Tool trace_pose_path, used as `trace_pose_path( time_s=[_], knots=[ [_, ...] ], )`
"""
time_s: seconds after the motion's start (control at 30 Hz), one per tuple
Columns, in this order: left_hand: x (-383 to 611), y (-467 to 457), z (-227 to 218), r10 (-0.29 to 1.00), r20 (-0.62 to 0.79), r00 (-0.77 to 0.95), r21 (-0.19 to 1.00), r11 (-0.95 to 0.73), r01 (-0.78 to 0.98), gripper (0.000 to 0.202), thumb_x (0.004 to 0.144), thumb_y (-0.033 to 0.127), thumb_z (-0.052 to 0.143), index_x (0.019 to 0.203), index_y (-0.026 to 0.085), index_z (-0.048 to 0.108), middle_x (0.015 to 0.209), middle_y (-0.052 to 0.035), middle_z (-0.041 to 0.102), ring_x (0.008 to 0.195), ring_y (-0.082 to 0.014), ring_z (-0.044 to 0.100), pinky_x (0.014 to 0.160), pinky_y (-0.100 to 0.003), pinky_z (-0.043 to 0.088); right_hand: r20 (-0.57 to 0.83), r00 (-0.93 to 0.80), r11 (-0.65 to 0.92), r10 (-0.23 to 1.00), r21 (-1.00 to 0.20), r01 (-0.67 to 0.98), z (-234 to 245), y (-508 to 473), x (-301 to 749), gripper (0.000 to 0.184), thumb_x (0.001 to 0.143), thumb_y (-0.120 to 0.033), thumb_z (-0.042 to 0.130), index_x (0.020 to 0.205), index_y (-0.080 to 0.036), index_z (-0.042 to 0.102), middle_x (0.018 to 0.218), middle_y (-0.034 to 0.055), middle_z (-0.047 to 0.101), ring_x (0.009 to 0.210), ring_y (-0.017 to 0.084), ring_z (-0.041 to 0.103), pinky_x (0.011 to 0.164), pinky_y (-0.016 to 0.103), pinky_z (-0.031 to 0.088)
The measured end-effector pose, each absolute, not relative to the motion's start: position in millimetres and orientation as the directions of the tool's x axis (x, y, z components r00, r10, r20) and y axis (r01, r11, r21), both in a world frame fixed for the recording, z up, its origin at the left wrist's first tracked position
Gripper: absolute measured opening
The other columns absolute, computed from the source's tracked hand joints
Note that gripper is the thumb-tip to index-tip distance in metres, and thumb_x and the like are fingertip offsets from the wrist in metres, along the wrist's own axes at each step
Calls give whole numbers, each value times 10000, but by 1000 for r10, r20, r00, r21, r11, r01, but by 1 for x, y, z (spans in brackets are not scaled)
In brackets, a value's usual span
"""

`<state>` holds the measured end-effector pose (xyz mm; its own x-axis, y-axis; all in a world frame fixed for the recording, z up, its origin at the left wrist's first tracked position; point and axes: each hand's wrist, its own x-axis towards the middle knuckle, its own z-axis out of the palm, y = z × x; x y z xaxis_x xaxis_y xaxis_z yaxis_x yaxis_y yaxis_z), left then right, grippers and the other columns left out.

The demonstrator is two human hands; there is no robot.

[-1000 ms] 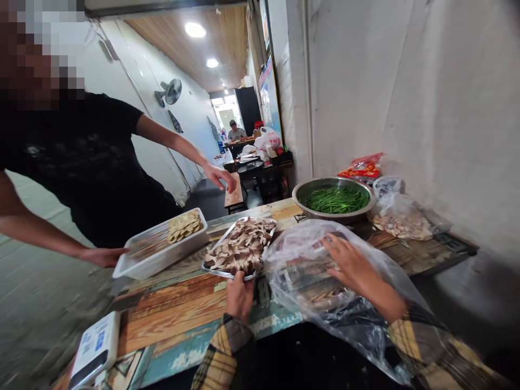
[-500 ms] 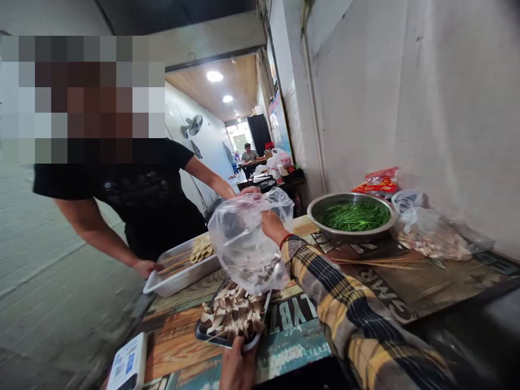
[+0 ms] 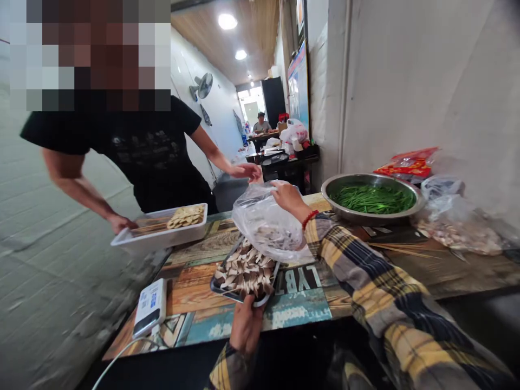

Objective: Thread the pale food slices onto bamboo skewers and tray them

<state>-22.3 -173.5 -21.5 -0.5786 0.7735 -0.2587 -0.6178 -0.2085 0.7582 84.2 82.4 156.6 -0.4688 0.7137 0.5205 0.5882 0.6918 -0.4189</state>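
My left hand (image 3: 246,324) grips the near edge of a black tray (image 3: 227,292), thumb on top. Brown-and-white sliced mushrooms (image 3: 246,269) are heaped on the tray, with skewer sticks poking out at its near side. My right hand (image 3: 291,197), a red bracelet at its wrist, pinches the top of a clear plastic bag (image 3: 264,214). More mushroom pieces show through the bag, which hangs over the tray's far end. Across the table, a co-worker's hand (image 3: 124,223) holds a white tray (image 3: 174,238) of skewered, pale sliced food (image 3: 186,216); their other hand (image 3: 246,172) is just beyond the bag.
A steel bowl (image 3: 325,201) of green chives stands at the right, with loose bamboo skewers (image 3: 402,247) in front. Beside it lie a bag of pale pieces (image 3: 459,227) and a red packet (image 3: 410,162). A white power bank (image 3: 150,309) with a cable sits near the left edge.
The co-worker's hand has let go of the plastic bag, and their white tray has moved left off the table. The bag has sagged lower in my right hand. My view has tilted down.
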Motion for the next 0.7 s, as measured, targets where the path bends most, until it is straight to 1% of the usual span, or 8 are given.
trace_pose_path(
  time_s=[0.13,0.23,0.3,0.37,0.47,0.53,0.6,0.7],
  knots=[
    [-19,-168,-19,751,-305,-585,757,-180,-628,197,716,40,579,860,150,658,838,-45,718,809,-186,688,801,-341,561,538,-477,710,695,-407,575,148,70,137,362,974,-241,445,1301,-116,537,1262,143,610,1173,241,549,1009,349,385],
    [-17,-167,-19,762,-286,-581,752,-197,-629,192,703,52,593,843,170,651,844,-36,722,823,-190,687,808,-346,560,485,-597,768,639,-363,528,120,60,169,381,912,-260,552,1268,-127,579,1259,137,622,1152,256,566,1005,365,399],
    [-16,-167,-20,775,-269,-572,748,-206,-630,198,676,66,623,831,187,645,862,-25,725,823,-193,686,812,-358,561,475,-588,755,655,-380,534,93,55,183,439,886,-261,583,1305,-131,555,1318,153,580,1215,280,520,1045,411,362],
    [-14,-167,-19,777,-263,-572,747,-211,-631,211,651,81,653,828,195,641,867,-15,723,814,-192,683,809,-365,563,473,-515,699,715,-467,542,66,53,188,508,845,-246,624,1328,-117,536,1401,182,496,1304,325,419,1090,483,288],
    [-9,-167,-17,776,-252,-578,753,-218,-620,237,632,95,677,840,204,645,853,-8,718,815,-188,676,800,-364,562,391,-376,527,840,-752,396,36,53,172,577,816,-213,638,1358,-75,498,1489,217,366,1372,345,312,1126,523,201],
    [-3,-167,-15,792,-246,-559,766,-195,-612,248,630,97,685,849,206,648,865,-16,718,832,-195,673,804,-380,559,345,-396,481,851,-816,320,28,53,149,537,891,-243,538,1393,-75,454,1438,216,444,1317,306,418,1099,495,289],
    [5,-166,-14,816,-250,-522,770,-160,-618,245,639,117,701,866,193,650,898,-34,719,856,-210,673,810,-407,555,334,-447,472,829,-848,241,29,52,123,509,949,-276,438,1428,-105,412,1408,174,499,1247,242,512,1037,412,405],
    [18,-166,-15,846,-262,-464,746,-127,-653,224,670,170,720,881,151,648,929,-70,718,891,-234,676,823,-429,544,360,-484,467,798,-876,120,39,50,101,523,968,-328,408,1463,-170,357,1440,118,480,1245,194,519,987,347,458]
  ],
)
